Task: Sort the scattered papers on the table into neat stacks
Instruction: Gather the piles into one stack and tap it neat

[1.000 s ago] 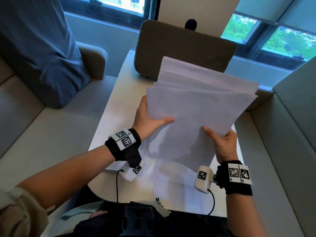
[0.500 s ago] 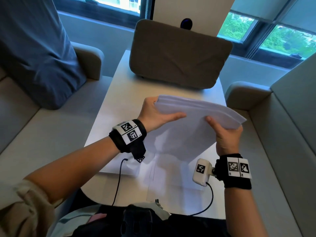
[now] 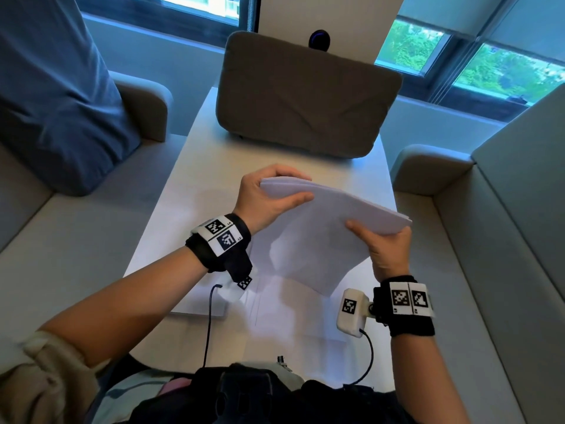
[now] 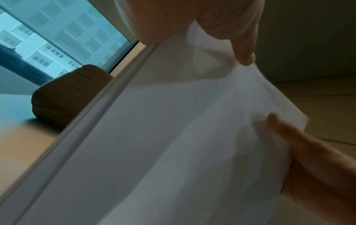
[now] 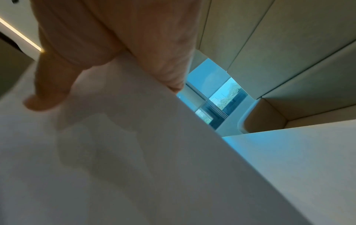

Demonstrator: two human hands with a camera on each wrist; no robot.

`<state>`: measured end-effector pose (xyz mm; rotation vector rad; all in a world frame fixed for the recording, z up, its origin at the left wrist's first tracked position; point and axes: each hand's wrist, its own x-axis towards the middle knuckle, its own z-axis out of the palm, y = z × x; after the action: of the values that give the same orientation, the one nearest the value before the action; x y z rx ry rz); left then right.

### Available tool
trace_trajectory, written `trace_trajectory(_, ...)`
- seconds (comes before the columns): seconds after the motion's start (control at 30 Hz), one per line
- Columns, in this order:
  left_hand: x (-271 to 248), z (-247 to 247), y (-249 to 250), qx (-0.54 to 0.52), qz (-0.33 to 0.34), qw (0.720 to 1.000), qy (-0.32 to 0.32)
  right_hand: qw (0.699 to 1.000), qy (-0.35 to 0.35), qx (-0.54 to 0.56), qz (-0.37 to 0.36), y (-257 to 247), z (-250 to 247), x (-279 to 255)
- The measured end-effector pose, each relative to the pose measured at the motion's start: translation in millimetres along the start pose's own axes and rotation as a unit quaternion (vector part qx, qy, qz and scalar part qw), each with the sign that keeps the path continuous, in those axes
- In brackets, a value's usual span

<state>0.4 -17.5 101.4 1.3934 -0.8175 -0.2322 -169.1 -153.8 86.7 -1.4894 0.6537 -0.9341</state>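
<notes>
Left hand (image 3: 266,198) grips the far left corner of a stack of white papers (image 3: 321,237), thumb on top, fingers curled behind. Right hand (image 3: 386,250) pinches the stack's right edge, thumb on top. Stack is held tilted above the counter (image 3: 195,185), near edge lowest. More sheets (image 3: 293,310) lie flat beneath. Brown cushion (image 3: 305,99) stands at the counter's far end.

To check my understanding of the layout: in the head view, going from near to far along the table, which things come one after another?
Flat white sheets on the table → held white paper stack → brown-grey fabric cushion.
</notes>
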Motion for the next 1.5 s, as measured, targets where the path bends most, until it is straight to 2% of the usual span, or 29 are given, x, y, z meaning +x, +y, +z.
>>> trace_trajectory(0.07, 2.1, 5.5, 1.9, 0.001, -0.024, 1.0, 0.02, 1.0, 0.008, -0.006, 0.017, 3.1, 0.8, 0.2)
trace_trajectory(0.2, 7.3, 15.5, 16.3, -0.014, -0.011, 0.999, 0.046, 0.999, 0.041, 0.018, -0.012, -6.5, -3.9, 10.2)
trace_trajectory(0.33, 11.2, 18.0, 19.0, 0.001, -0.007, 1.0, 0.002, 0.998, 0.053, 0.029, -0.008, -10.1, -11.5, 17.4)
trace_trajectory(0.4, 9.4, 18.1, 11.2, 0.001, -0.043, 0.999, -0.018, 0.999, 0.043, 0.025, 0.015, -5.1, -15.2, 17.2)
trace_trajectory(0.5, 6.1, 21.0, 1.0, -0.018, -0.087, 0.996, -0.013, 0.999, 0.028, 0.012, 0.04, -0.5, -15.9, 15.4)
trace_trajectory(0.7, 11.8, 27.3, 12.0, -0.04, -0.063, 0.997, -0.021, 0.999, 0.04, 0.037, 0.004, -9.0, -21.3, 26.0)
trace_trajectory(0.83, 11.3, 26.6, 6.5, -0.056, -0.064, 0.995, -0.046, 0.999, 0.027, 0.029, 0.019, -5.5, -27.9, 25.6)
trace_trajectory(1.03, 14.3, 37.2, 3.3, -0.081, -0.083, 0.993, 0.014, 0.997, 0.051, 0.058, 0.008, -3.3, -28.6, 27.0)
trace_trajectory(1.23, 26.0, 35.1, 0.3, -0.063, -0.108, 0.991, 0.056, 0.999, 0.029, 0.017, 0.038, 6.8, -25.3, 29.2)
trace_trajectory(1.37, 19.0, 29.2, -7.3, -0.107, -0.101, 0.989, -0.016, 0.996, 0.074, 0.038, 0.043, 3.9, -17.6, 27.7)
trace_trajectory(1.43, 13.1, 27.0, -13.9, -0.068, -0.11, 0.99, -0.057, 0.992, 0.097, 0.076, 0.037, -4.8, -15.1, 29.0)
trace_trajectory(1.5, 9.5, 30.4, -19.1, -0.004, -0.153, 0.987, -0.051, 0.991, 0.098, 0.081, 0.031, -11.7, -14.8, 30.3)
